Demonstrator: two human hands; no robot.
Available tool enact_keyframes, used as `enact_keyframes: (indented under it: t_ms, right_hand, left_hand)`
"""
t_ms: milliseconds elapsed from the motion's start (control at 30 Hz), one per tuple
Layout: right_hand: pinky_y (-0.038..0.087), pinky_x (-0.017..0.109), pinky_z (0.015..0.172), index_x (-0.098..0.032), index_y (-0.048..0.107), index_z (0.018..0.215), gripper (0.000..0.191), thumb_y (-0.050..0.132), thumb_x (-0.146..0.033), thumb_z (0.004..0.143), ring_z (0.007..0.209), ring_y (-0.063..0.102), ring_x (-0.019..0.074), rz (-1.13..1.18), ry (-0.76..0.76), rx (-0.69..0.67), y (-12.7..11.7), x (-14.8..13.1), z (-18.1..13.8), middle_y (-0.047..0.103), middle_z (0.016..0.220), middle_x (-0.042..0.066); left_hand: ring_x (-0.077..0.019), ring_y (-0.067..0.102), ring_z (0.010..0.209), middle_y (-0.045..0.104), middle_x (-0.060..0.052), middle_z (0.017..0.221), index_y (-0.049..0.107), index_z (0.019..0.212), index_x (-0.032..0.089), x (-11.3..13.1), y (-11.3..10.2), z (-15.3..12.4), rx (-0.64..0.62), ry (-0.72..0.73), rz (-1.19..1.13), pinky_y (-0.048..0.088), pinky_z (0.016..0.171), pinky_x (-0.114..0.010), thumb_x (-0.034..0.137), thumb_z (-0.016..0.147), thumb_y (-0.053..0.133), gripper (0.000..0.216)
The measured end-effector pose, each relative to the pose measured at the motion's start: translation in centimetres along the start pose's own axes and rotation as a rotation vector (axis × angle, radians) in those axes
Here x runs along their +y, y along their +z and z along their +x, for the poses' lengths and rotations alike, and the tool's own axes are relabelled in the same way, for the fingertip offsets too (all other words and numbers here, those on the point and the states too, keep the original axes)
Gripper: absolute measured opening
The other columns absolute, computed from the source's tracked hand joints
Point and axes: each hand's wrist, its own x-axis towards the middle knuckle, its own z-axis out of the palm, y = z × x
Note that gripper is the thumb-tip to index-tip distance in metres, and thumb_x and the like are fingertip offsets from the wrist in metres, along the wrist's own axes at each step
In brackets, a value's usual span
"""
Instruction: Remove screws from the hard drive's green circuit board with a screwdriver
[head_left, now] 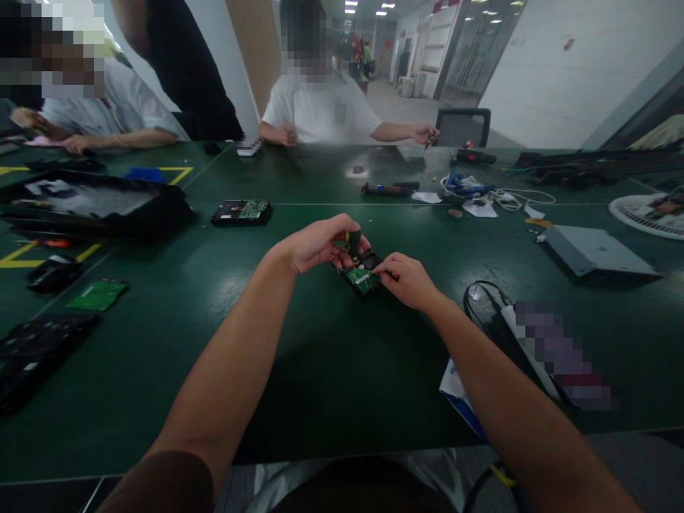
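A small black hard drive with a green circuit board on top lies on the dark green table in front of me. My left hand is closed around a dark green screwdriver handle held upright over the drive. My right hand rests on the drive's right edge, its fingers pinched against the board.
Another hard drive lies further back on the left, a loose green board and black parts at the left edge. A grey flat case and cables sit on the right. Two people sit across the table.
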Motion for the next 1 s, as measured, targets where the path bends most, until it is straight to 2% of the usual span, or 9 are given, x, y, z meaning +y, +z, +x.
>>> enact_keyframes:
  t_ms: [200,400,533,733,800,1000]
  right_hand:
    - [0.049,0.032,0.076,-0.025,0.081,0.104,0.024,0.065,-0.011,0.092,0.084,0.063,0.0173,-0.008,-0.003,-0.005,0.0,0.0,0.1,0.071,0.106,0.006]
    - [0.048,0.032,0.075,-0.024,0.081,0.105,0.024,0.065,-0.012,0.093,0.084,0.063,0.0170,-0.027,-0.014,-0.014,0.0,0.2,0.1,0.071,0.106,0.006]
    - [0.049,0.032,0.077,-0.023,0.081,0.105,0.023,0.064,-0.011,0.093,0.086,0.064,0.0172,-0.019,-0.027,-0.005,0.1,0.4,0.1,0.071,0.106,0.006]
    - [0.049,0.032,0.077,-0.024,0.080,0.106,0.025,0.063,-0.012,0.094,0.087,0.064,0.0178,-0.016,-0.031,-0.004,0.3,0.4,0.1,0.071,0.107,0.006]
    - [0.049,0.032,0.077,-0.024,0.081,0.106,0.025,0.063,-0.012,0.094,0.087,0.064,0.0177,-0.017,-0.031,-0.002,0.3,0.4,0.1,0.071,0.107,0.006]
    - [0.048,0.032,0.075,-0.022,0.081,0.105,0.023,0.064,-0.012,0.093,0.084,0.063,0.0175,-0.020,-0.036,0.007,0.3,0.2,0.1,0.071,0.105,0.007]
  left_hand:
    - [-0.0169,0.066,0.060,0.075,-0.014,0.101,0.068,0.098,0.014,-0.3,0.4,0.4,0.031,-0.018,-0.041,0.049,0.049,-0.027,0.053,0.088,0.056,0.042]
    - [-0.0161,0.065,0.063,0.074,-0.014,0.103,0.069,0.094,0.012,-0.1,1.1,0.3,0.011,-0.010,-0.002,0.051,0.056,-0.029,0.050,0.088,0.056,0.040]
    - [-0.0159,0.062,0.061,0.073,-0.013,0.096,0.070,0.095,0.012,0.0,0.8,0.2,0.085,0.009,0.027,0.048,0.054,-0.029,0.051,0.088,0.056,0.042]
    - [-0.0188,0.066,0.056,0.074,-0.014,0.101,0.065,0.104,0.015,-0.5,0.4,0.8,0.243,0.007,0.009,0.047,0.048,-0.030,0.054,0.088,0.055,0.043]
    - [-0.0192,0.067,0.055,0.076,-0.015,0.101,0.063,0.104,0.016,-0.7,0.6,1.0,0.229,0.008,-0.016,0.048,0.048,-0.030,0.054,0.088,0.054,0.043]
    - [-0.0225,0.070,0.059,0.076,-0.017,0.098,0.064,0.094,0.016,-0.9,1.1,1.4,0.065,-0.026,-0.111,0.048,0.046,-0.030,0.061,0.087,0.051,0.047]
